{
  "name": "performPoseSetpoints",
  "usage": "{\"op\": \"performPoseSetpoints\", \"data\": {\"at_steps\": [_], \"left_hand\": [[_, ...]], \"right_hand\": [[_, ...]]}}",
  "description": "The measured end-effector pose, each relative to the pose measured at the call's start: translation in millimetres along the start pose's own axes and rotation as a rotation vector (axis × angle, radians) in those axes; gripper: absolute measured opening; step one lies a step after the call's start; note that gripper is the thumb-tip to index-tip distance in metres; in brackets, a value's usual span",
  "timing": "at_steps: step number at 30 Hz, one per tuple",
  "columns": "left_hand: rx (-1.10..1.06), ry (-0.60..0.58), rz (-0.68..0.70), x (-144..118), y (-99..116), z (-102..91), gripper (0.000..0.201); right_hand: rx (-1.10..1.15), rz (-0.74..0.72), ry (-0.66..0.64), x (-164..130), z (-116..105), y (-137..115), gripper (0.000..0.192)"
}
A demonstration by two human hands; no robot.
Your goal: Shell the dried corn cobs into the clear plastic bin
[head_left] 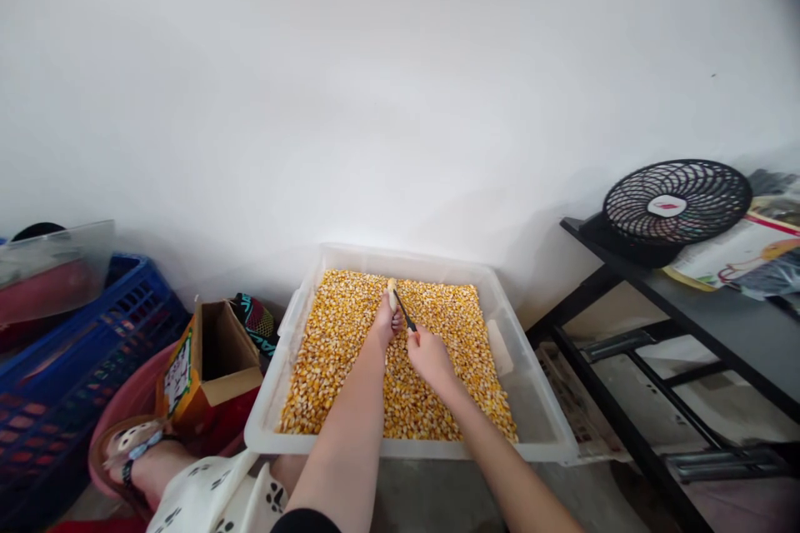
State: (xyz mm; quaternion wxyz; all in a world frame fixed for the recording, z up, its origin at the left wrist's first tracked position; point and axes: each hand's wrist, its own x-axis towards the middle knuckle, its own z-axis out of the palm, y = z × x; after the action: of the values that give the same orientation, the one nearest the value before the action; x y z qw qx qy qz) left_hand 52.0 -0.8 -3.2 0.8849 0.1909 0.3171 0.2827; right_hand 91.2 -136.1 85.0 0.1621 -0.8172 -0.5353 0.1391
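Observation:
My left hand (pixel 387 321) is closed around a pale, mostly bare corn cob (pixel 392 291), held upright over the middle of the bin. In my right hand (pixel 431 356) is a slim dark-bladed tool (pixel 403 310), its tip touching or very close to the side of the cob; whether it is a knife or a screwdriver I cannot tell. Below both hands a broad layer of loose yellow corn kernels (pixel 341 350) fills a translucent plastic bin (pixel 425 450). My left fingers hide the lower part of the cob.
A white wall (pixel 400 100) rises behind the bin. To the left are a blue plastic crate (pixel 50 400), a pink basin (pixel 118 391) and an open cardboard box (pixel 231 350). A black metal stand (pixel 706 325) on the right carries a round black fan (pixel 678 204) and plastic packets (pixel 743 254).

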Motion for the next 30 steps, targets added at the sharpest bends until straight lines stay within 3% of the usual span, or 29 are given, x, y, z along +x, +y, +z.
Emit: {"op": "performPoseSetpoints", "data": {"at_steps": [21, 26, 30], "left_hand": [[-0.005, 0.065, 0.044, -5, 1, 3.8, 0.052], [0.028, 0.105, 0.035, -5, 0, 4.6, 0.053], [0.028, 0.136, 0.025, -5, 1, 5.8, 0.053]], "right_hand": [[0.071, 0.055, 0.011, 4, 5, -2, 0.03], [0.217, 0.119, -0.074, 13, 8, -4, 0.038], [0.006, 0.026, 0.0, 10, 9, -5, 0.029]]}}
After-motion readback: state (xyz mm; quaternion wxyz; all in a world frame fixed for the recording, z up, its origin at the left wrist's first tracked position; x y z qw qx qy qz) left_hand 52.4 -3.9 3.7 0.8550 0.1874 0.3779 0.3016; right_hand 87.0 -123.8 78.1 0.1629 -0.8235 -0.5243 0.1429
